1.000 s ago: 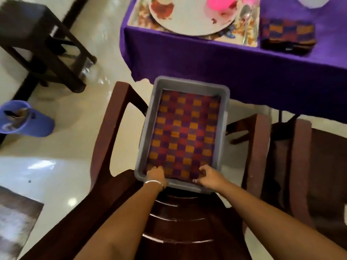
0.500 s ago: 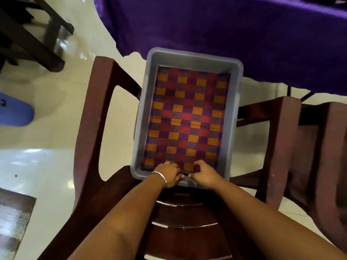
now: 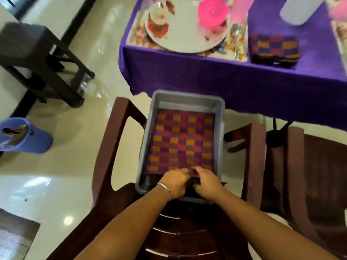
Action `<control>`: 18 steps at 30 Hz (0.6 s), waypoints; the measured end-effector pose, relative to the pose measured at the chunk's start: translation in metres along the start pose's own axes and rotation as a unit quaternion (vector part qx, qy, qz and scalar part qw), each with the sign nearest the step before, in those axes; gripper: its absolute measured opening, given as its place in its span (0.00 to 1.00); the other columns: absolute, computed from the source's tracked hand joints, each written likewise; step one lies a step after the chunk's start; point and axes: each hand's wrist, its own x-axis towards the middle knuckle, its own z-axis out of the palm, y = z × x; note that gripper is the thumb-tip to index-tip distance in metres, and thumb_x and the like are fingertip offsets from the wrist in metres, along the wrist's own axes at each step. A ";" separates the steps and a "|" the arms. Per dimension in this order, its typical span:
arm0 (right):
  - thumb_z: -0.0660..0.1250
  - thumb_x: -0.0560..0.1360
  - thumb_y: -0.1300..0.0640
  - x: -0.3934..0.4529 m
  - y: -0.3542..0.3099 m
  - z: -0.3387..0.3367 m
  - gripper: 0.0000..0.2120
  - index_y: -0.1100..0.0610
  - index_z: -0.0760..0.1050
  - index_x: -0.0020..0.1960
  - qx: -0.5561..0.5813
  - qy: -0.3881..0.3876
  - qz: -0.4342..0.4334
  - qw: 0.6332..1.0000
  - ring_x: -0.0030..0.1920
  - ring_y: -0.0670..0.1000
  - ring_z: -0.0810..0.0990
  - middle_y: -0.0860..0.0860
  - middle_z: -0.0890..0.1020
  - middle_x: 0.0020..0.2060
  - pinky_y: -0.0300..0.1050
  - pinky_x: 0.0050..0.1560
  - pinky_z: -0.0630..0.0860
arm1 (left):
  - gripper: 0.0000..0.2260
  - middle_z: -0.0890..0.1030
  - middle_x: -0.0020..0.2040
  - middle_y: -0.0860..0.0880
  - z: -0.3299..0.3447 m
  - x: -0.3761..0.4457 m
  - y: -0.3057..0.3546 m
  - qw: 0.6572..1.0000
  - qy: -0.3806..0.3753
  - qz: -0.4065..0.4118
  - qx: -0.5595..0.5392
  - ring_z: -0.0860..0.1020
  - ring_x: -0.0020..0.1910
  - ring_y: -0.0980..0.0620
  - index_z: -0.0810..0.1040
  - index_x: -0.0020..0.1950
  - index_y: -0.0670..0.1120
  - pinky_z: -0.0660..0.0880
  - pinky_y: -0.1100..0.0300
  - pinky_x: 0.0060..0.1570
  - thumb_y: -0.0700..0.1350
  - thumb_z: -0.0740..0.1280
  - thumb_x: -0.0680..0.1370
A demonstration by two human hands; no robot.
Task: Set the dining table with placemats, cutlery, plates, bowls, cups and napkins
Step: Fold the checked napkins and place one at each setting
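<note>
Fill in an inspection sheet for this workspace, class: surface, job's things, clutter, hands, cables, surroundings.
Surface: table under purple cloth; grey bin on a brown chair.
Job's things: checked cloth in the bin; plate, pink cup and folded napkin on the table.
Clutter: blue bucket on the floor.
Hands: left hand and right hand both pinch the cloth's near edge.
Cables: nothing seen.
Surroundings: dark stool, second chair, shiny tiled floor.

Two bare arms are seen, with no sleeves on them. A thin silver bangle [image 3: 165, 188] is worn on the wrist of the left hand [image 3: 175, 182]. A small ring is worn on one of its fingers [image 3: 176, 169]. Nothing is worn on the right hand [image 3: 206, 182].
</note>
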 end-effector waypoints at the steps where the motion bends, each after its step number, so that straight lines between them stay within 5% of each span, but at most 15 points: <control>1: 0.65 0.72 0.54 -0.011 -0.007 -0.015 0.25 0.49 0.66 0.69 -0.020 0.026 -0.017 0.999 0.64 0.56 0.73 0.52 0.76 0.62 0.51 0.63 0.70 | 0.15 0.78 0.55 0.42 -0.021 -0.006 0.010 0.999 0.042 0.025 -0.010 0.77 0.50 0.38 0.79 0.58 0.41 0.76 0.49 0.45 0.41 0.62 0.73; 5: 0.61 0.72 0.57 -0.062 -0.034 -0.078 0.14 0.47 0.76 0.56 -0.004 0.120 -0.085 0.989 0.56 0.54 0.78 0.48 0.82 0.52 0.50 0.58 0.72 | 0.11 0.78 0.51 0.42 -0.103 -0.030 0.054 0.989 0.140 0.049 -0.013 0.77 0.49 0.39 0.80 0.50 0.42 0.76 0.47 0.46 0.41 0.61 0.72; 9: 0.56 0.71 0.53 -0.132 -0.062 -0.147 0.09 0.50 0.74 0.47 -0.057 0.205 -0.148 0.966 0.54 0.55 0.77 0.48 0.80 0.45 0.48 0.53 0.66 | 0.11 0.78 0.45 0.43 -0.173 -0.075 0.104 0.981 0.191 0.011 -0.032 0.77 0.44 0.41 0.69 0.53 0.45 0.74 0.49 0.44 0.39 0.63 0.72; 12: 0.55 0.71 0.53 -0.192 -0.066 -0.191 0.08 0.47 0.73 0.42 -0.036 0.292 -0.186 0.937 0.51 0.54 0.78 0.46 0.79 0.40 0.50 0.59 0.68 | 0.12 0.77 0.39 0.47 -0.210 -0.121 0.137 0.976 0.214 -0.006 -0.035 0.72 0.37 0.46 0.66 0.49 0.49 0.67 0.54 0.37 0.41 0.67 0.72; 15: 0.61 0.69 0.57 -0.253 -0.065 -0.217 0.10 0.49 0.78 0.47 -0.040 0.425 -0.212 0.879 0.57 0.54 0.73 0.49 0.80 0.49 0.52 0.60 0.66 | 0.16 0.70 0.34 0.55 -0.242 -0.167 0.182 0.952 0.282 -0.008 -0.117 0.67 0.35 0.52 0.64 0.39 0.53 0.65 0.55 0.37 0.42 0.72 0.70; 18: 0.64 0.69 0.60 -0.320 -0.067 -0.216 0.08 0.57 0.73 0.47 0.012 0.541 -0.322 0.777 0.53 0.56 0.71 0.53 0.75 0.48 0.54 0.54 0.69 | 0.16 0.72 0.34 0.52 -0.273 -0.195 0.252 0.910 0.369 -0.029 -0.185 0.70 0.35 0.53 0.67 0.37 0.50 0.67 0.61 0.37 0.32 0.70 0.70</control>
